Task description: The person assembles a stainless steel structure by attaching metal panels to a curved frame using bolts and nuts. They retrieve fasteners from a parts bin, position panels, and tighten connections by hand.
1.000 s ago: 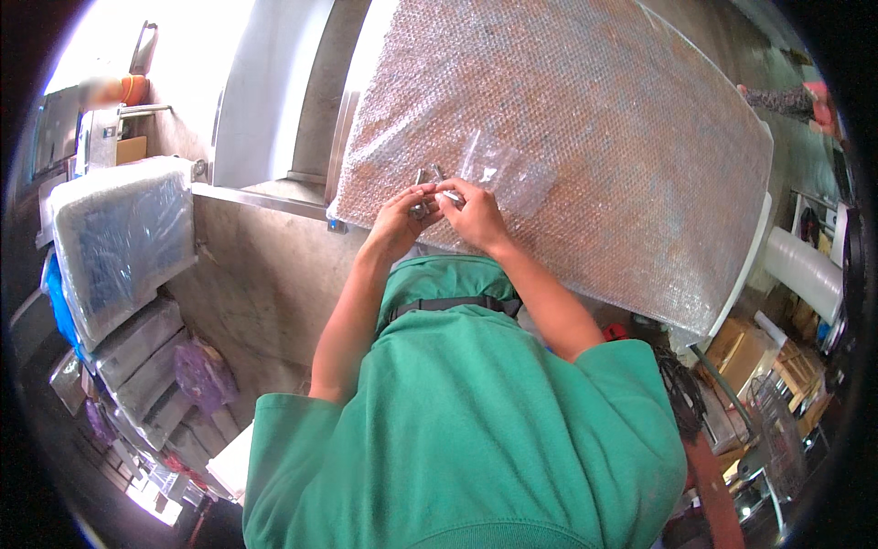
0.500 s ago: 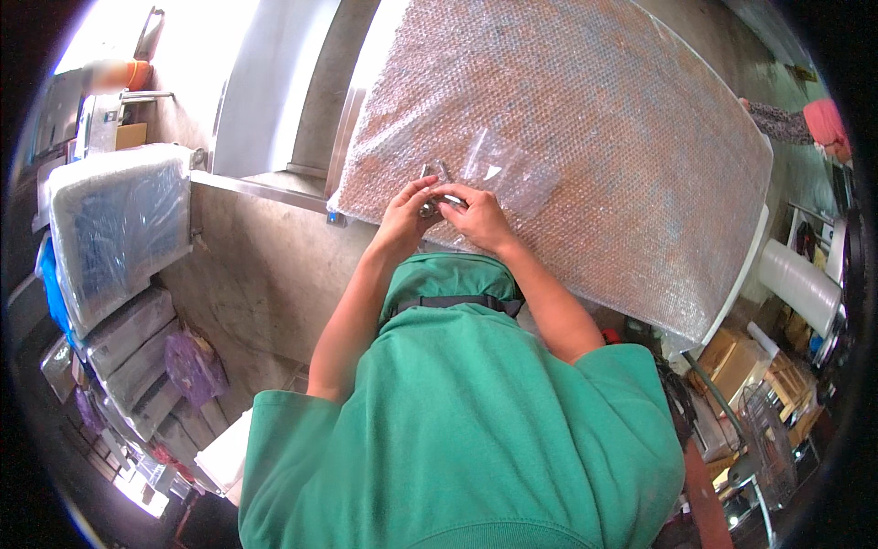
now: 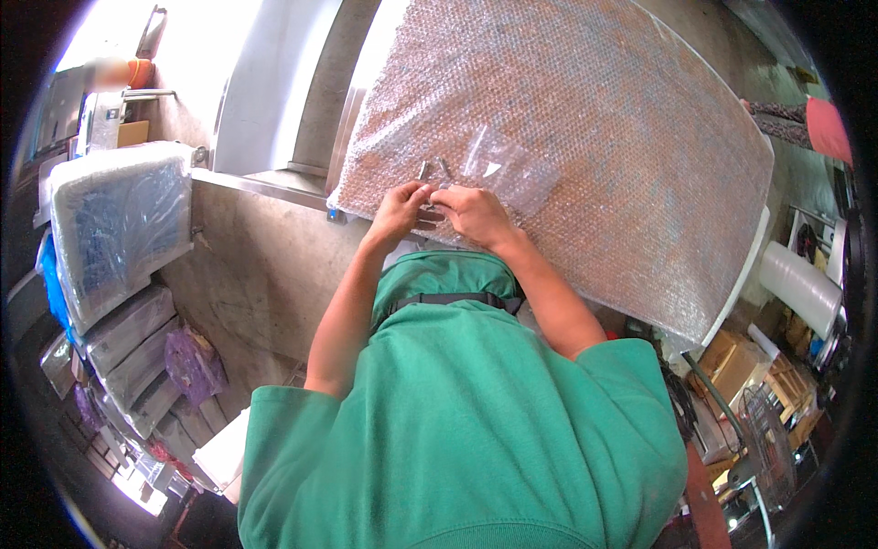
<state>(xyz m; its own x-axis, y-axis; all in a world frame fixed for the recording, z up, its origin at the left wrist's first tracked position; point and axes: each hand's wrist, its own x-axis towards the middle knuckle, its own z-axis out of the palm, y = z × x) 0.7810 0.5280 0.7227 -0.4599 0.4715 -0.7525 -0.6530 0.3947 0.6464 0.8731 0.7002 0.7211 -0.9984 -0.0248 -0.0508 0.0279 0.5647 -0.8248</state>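
Note:
My left hand (image 3: 400,212) and my right hand (image 3: 477,214) meet at the near edge of a wide slab in bubble wrap (image 3: 567,119). Fingers and thumbs of both are closed in a pinch around a small metal piece, which they largely cover, so its exact shape is hidden. Just beyond my fingertips, two short silvery metal parts (image 3: 444,167) lie on the wrap. To the right of them rests a clear plastic bag (image 3: 512,172) with a small white mark.
Plastic-wrapped panels (image 3: 119,229) stand on the left, near a purple bag (image 3: 194,366). A metal frame (image 3: 265,188) runs along the far left. On the right are a roll of clear wrap (image 3: 800,288), cardboard boxes (image 3: 732,361), a fan (image 3: 768,439) and another person's arm (image 3: 782,125).
My fingers have shifted around the small metal piece, covering more of it, and my right hand has turned more knuckles-up. At the far right, the other person has moved slightly.

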